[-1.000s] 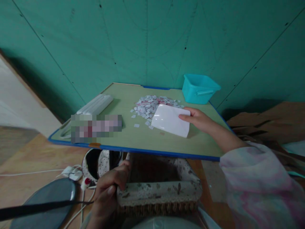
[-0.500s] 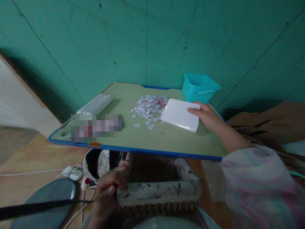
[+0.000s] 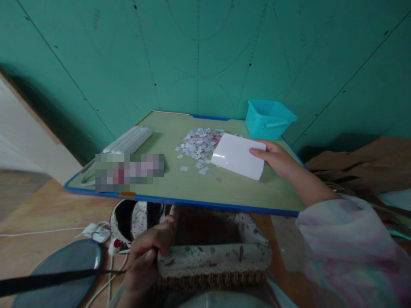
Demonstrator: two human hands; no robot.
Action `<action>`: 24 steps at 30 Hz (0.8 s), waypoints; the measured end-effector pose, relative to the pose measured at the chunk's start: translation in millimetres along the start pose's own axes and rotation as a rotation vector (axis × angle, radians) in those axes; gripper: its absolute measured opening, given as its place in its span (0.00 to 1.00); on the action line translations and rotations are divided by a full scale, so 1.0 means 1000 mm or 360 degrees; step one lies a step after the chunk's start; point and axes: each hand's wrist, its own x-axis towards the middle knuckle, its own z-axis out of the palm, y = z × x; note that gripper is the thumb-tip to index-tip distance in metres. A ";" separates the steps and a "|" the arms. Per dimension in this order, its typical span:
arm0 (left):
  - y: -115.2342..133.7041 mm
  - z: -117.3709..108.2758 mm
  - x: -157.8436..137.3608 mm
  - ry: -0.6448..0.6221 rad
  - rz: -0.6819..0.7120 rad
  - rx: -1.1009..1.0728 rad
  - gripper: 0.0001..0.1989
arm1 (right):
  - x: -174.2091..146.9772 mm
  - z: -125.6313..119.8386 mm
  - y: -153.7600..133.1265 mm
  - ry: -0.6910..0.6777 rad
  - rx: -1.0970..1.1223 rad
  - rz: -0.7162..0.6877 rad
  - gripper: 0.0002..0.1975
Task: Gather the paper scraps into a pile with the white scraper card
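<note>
Basket (image 3: 215, 259) in left hand (image 3: 146, 254) looks dark inside; turquoise bin (image 3: 265, 122) stands on table (image 3: 173, 186).

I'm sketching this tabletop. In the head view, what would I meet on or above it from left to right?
Long white bundle → pile of small paper squares → glossy white sheet → turquoise bin.

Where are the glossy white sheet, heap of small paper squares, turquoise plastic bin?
Glossy white sheet (image 3: 236, 156): head view, middle of face.
Heap of small paper squares (image 3: 198, 143): head view, middle of heap.
Turquoise plastic bin (image 3: 270, 133): head view, front wall.
</note>
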 end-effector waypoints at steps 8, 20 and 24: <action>-0.001 -0.001 -0.002 0.0024 -0.0015 0.0007 0.20 | -0.004 0.000 -0.005 0.0095 0.0138 0.0082 0.20; 0.002 -0.001 0.000 0.0006 -0.0033 0.0032 0.22 | -0.003 0.003 -0.001 0.0089 0.0114 0.0075 0.18; 0.002 -0.002 0.001 -0.0038 -0.0027 0.0036 0.21 | -0.001 0.004 -0.002 0.0163 0.0125 0.0003 0.17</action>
